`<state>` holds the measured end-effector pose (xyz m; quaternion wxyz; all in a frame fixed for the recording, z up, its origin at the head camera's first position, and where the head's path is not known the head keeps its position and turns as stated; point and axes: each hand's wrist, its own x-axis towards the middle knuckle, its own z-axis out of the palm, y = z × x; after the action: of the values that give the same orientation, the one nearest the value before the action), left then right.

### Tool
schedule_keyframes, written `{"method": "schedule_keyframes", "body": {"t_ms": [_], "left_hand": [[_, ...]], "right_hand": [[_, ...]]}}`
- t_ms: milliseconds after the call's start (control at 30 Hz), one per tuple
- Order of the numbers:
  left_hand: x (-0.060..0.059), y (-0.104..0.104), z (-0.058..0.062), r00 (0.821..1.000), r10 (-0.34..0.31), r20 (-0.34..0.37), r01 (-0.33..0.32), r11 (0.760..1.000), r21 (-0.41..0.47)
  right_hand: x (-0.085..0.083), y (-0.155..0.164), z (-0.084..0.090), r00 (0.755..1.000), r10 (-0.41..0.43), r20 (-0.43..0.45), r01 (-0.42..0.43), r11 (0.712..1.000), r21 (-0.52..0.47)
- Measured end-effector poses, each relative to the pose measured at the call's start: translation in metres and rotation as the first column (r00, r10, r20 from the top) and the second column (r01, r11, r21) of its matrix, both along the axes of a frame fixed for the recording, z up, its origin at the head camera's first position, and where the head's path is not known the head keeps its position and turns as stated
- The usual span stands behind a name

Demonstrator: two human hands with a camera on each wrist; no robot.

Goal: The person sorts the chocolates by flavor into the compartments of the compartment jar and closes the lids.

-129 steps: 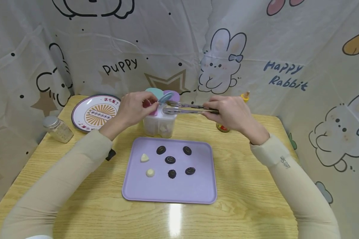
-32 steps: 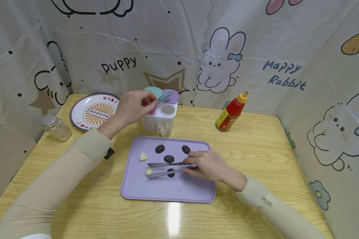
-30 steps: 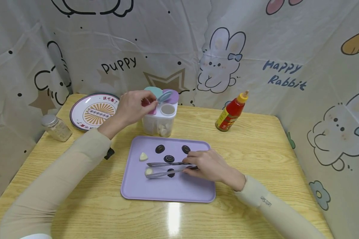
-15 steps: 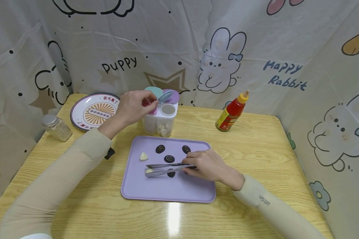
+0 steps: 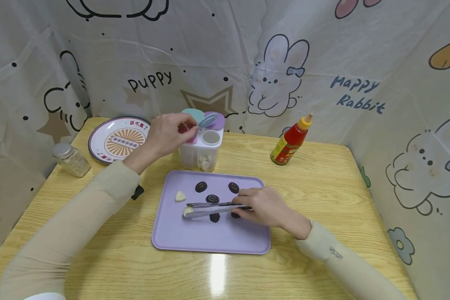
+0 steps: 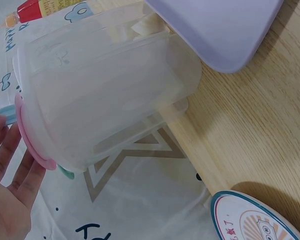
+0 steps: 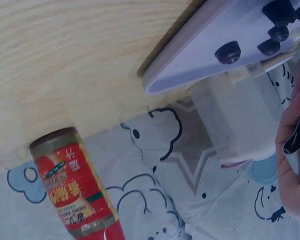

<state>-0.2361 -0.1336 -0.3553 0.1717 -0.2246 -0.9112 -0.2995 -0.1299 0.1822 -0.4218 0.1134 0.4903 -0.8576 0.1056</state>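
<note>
My left hand (image 5: 168, 133) pinches the raised blue lid (image 5: 207, 121) of a clear container (image 5: 190, 157). The round opening beside that lid is uncovered; white pieces show inside below it. Over the lilac tray (image 5: 210, 241), my right hand (image 5: 260, 206) grips metal tongs (image 5: 206, 213). Their tips close on a round white chocolate (image 5: 188, 211), partly hidden by the lower arm. Behind it sits a triangular white chocolate (image 5: 180, 196). Several dark chocolates, such as a swirled oval one (image 5: 212, 198), lie on the tray, some partly under the tongs and hand.
A red sauce bottle (image 5: 290, 141) with a yellow cap stands at the back right. On the left are a decorated plate (image 5: 97, 141) and a metal-capped glass jar (image 5: 72, 160). A small black object (image 5: 137, 192) shows by the left sleeve. Printed cloth hangs behind the table.
My right hand has brought the tongs from above the container down to the tray. Their arms have come together on the round white chocolate. The left hand stays at the lid.
</note>
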Motion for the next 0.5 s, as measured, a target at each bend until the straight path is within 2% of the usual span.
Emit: {"method": "schedule_keyframes", "body": {"t_ms": [200, 333, 500], "left_hand": [[0.0, 0.001, 0.0, 1.0, -0.007, -0.003, 0.007, 1.0, 0.004], [0.0, 0.001, 0.0, 1.0, -0.008, -0.002, 0.008, 1.0, 0.002], [0.0, 0.0, 0.0, 1.0, -0.004, -0.002, 0.004, 1.0, -0.002]], "right_hand": [[-0.008, 0.019, 0.019, 0.997, -0.038, -0.062, 0.033, 0.997, -0.075], [-0.018, 0.033, 0.038, 0.991, -0.076, -0.113, 0.061, 0.989, -0.133], [-0.032, 0.045, 0.067, 0.976, -0.134, -0.172, 0.106, 0.981, -0.16]]}}
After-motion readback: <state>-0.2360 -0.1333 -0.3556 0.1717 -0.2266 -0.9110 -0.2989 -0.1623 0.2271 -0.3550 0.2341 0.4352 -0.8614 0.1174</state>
